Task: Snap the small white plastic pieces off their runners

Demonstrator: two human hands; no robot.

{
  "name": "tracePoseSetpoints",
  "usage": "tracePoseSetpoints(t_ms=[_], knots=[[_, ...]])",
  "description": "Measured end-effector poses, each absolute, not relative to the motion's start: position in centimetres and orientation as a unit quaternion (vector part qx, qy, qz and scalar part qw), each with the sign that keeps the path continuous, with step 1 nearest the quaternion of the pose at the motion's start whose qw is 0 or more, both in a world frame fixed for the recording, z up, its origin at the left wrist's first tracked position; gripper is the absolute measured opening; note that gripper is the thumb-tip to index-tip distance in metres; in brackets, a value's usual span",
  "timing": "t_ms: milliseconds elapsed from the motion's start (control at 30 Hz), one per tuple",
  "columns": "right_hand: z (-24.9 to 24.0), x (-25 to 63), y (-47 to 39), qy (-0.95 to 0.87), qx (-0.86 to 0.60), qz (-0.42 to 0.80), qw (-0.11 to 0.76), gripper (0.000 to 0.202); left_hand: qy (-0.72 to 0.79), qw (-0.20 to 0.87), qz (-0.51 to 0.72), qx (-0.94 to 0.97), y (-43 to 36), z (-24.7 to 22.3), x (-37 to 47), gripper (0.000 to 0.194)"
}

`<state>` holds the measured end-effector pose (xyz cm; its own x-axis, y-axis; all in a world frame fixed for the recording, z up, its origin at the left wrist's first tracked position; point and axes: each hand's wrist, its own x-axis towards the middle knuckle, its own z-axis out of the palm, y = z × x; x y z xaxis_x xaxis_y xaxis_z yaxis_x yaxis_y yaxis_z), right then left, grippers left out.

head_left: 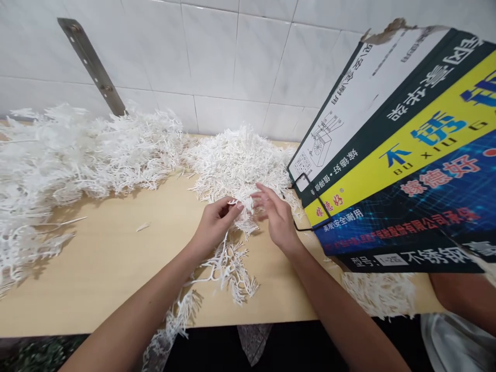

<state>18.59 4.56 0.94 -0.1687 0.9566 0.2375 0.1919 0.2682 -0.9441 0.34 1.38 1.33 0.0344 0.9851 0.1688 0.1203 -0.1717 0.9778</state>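
My left hand (217,222) pinches a white branched plastic piece (232,263) between thumb and fingers, over the middle of the wooden table (116,248). The piece hangs below that hand toward the table's front edge, its tips spread out. My right hand (277,214) is just to the right, fingers apart and slightly blurred, beside small white bits; nothing is plainly held in it. Right behind both hands lies a heap of small white pieces (240,155).
A large pile of white branched pieces (77,155) covers the left side. A printed cardboard box (387,155) stands at the right, with a black wire frame (329,206) at its corner. More white pieces (380,292) lie near another person's arm (465,297). A metal bracket (93,67) is on the tiled wall.
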Motion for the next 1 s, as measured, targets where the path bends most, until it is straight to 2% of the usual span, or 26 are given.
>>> tracePoseSetpoints(t_ms=[100, 200, 333, 600, 767, 867, 1000], knots=[[1.3, 18.2, 3.9, -0.672, -0.434, 0.439, 0.408, 0.046, 0.488, 0.373, 0.482, 0.626, 1.4, 1.2, 0.3, 0.03], [1.1, 18.2, 4.1, -0.704, -0.446, 0.383, 0.397, 0.044, 0.488, 0.323, 0.436, 0.684, 1.4, 1.0, 0.4, 0.032], [0.9, 18.2, 4.2, -0.668, -0.479, 0.325, 0.468, 0.036, 0.468, 0.349, 0.405, 0.704, 1.4, 1.4, 0.7, 0.038], [1.2, 17.3, 4.2, -0.598, -0.473, 0.342, 0.549, 0.045, 0.426, 0.429, 0.439, 0.665, 1.2, 2.0, 0.5, 0.036], [1.4, 18.9, 6.2, -0.462, -0.461, 0.286, 0.702, 0.041, 0.387, 0.393, 0.464, 0.693, 1.0, 1.3, -0.2, 0.044], [1.7, 18.5, 5.7, -0.573, -0.449, 0.305, 0.614, 0.029, 0.425, 0.359, 0.482, 0.677, 1.4, 1.1, 0.1, 0.043], [2.1, 16.8, 4.1, -0.667, -0.373, 0.41, 0.498, 0.055, 0.469, 0.307, 0.485, 0.671, 1.8, 1.0, 0.6, 0.04]])
